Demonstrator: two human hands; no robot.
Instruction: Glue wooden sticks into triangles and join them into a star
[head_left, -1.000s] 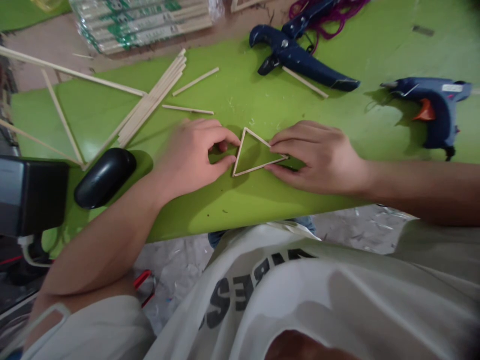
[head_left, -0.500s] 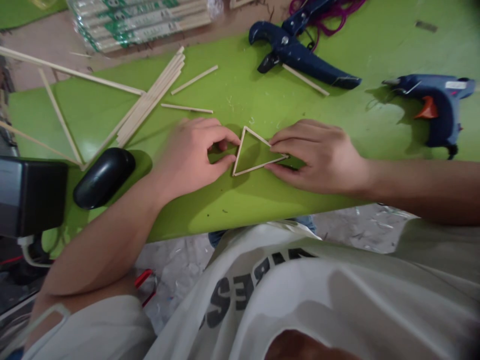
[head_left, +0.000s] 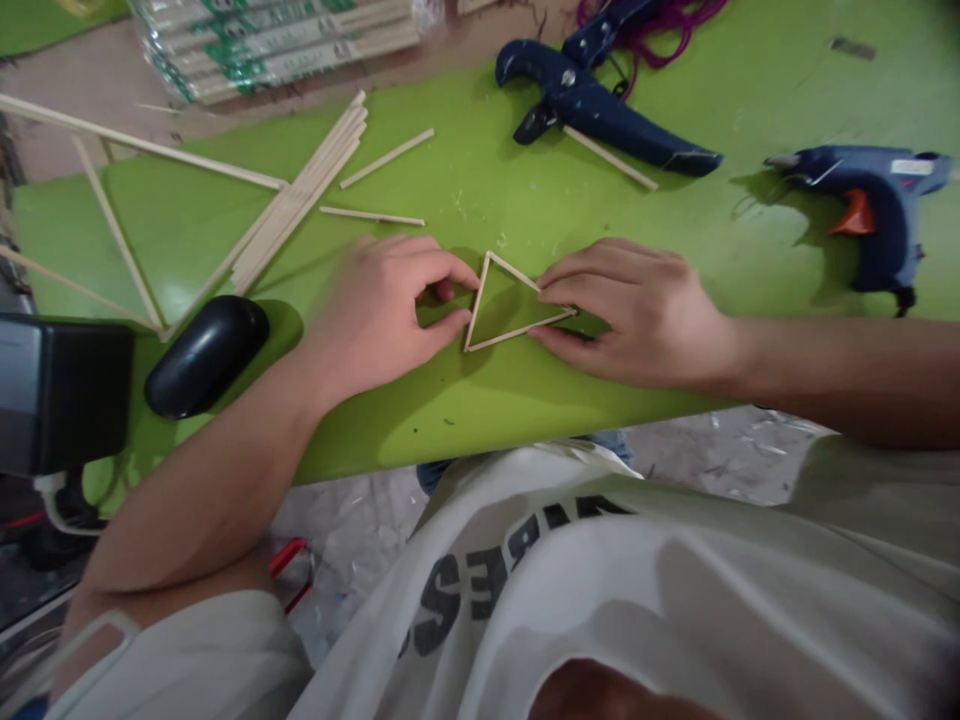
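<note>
A small triangle of thin wooden sticks (head_left: 514, 335) lies on the green tabletop between my hands. My left hand (head_left: 390, 305) touches its left side with thumb and fingertips. Around the right corner, my right hand (head_left: 630, 310) grips the two converging sticks, its fingers on the upper one and its thumb on the lower one. The stick ends meet at each visible corner. Two short loose sticks, one nearly level (head_left: 372, 215) and one slanted (head_left: 387, 158), lie beyond my left hand.
A bundle of long sticks (head_left: 300, 195) and a black computer mouse (head_left: 208, 356) lie to the left. Toward the back are a blue cutter (head_left: 600, 120) over another short stick (head_left: 611, 158) and packaged sticks (head_left: 300, 45). A blue glue gun (head_left: 885, 200) lies at right.
Both hands keep the same hold on the triangle. The whole view has shifted very slightly; nothing else has visibly moved.
</note>
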